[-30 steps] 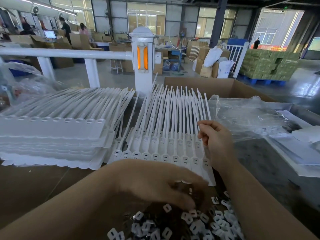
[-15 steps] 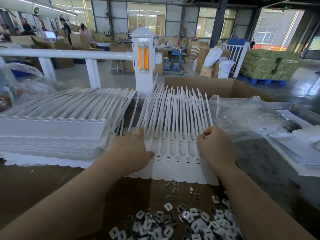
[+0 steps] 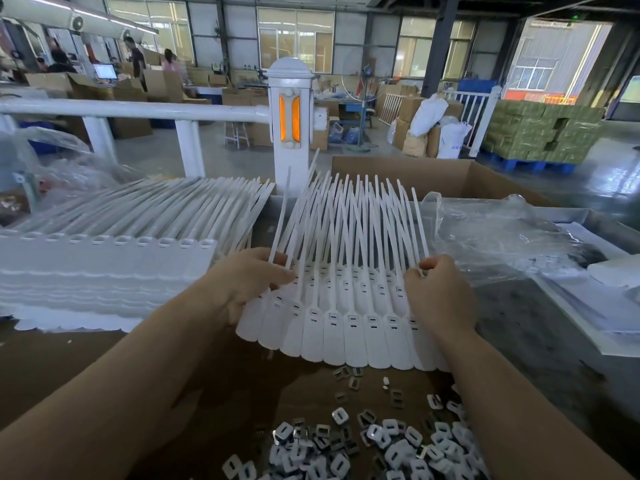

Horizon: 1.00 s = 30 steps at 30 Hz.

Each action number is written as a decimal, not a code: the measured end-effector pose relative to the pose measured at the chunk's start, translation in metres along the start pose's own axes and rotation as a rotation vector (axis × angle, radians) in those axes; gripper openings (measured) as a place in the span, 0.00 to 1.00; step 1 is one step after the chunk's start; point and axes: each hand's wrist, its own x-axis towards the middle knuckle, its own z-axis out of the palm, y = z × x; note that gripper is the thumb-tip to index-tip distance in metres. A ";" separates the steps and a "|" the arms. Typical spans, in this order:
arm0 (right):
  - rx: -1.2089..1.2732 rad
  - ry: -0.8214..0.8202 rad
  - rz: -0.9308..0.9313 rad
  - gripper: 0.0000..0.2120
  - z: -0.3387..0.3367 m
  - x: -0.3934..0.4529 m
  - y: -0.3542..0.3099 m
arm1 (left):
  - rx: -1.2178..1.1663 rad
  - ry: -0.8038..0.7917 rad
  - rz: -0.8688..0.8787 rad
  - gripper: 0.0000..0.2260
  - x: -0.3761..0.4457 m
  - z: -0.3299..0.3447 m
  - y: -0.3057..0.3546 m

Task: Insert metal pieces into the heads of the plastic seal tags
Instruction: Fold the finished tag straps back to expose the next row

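Both hands, left hand and right hand, pinch the light, floppy strip of seal tags by its ends, beyond the metal pieces.

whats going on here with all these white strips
A person is working on a fanned sheet of white plastic seal tags at a bench. The left hand holds its left edge and the right hand pinches its right edge, lifting it off the cardboard. A pile of small metal pieces lies just in front, none in either hand. More tags sit in a stack to the left.
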 end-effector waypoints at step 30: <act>0.480 0.034 0.099 0.10 -0.006 0.012 -0.002 | 0.000 0.093 0.427 0.25 0.023 -0.003 -0.012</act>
